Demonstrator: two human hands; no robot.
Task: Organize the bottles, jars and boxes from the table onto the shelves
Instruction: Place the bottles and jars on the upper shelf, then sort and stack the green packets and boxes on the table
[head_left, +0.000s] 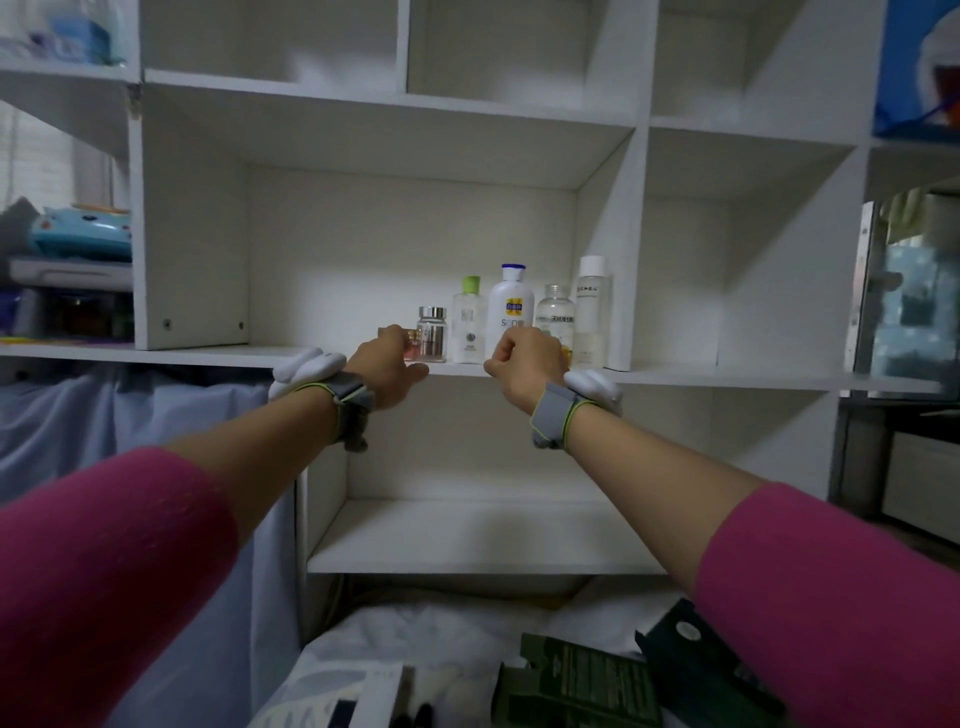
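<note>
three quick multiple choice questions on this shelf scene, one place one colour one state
1. Where is the white plastic bottle with the blue cap? A on the middle shelf B on the lower shelf C on the floor
2. What colour is the cap of the tall clear bottle at the row's right end? A green B white C silver
3. State of the dark green cardboard boxes? A shelved B held C still lying on the table
Answers: 1 A, it stands in the bottle row there; 2 B, white cap; 3 C, they lie below the shelves.

Left grip holds small pink bottle at shelf edge; right grip curled before bottle row.
</note>
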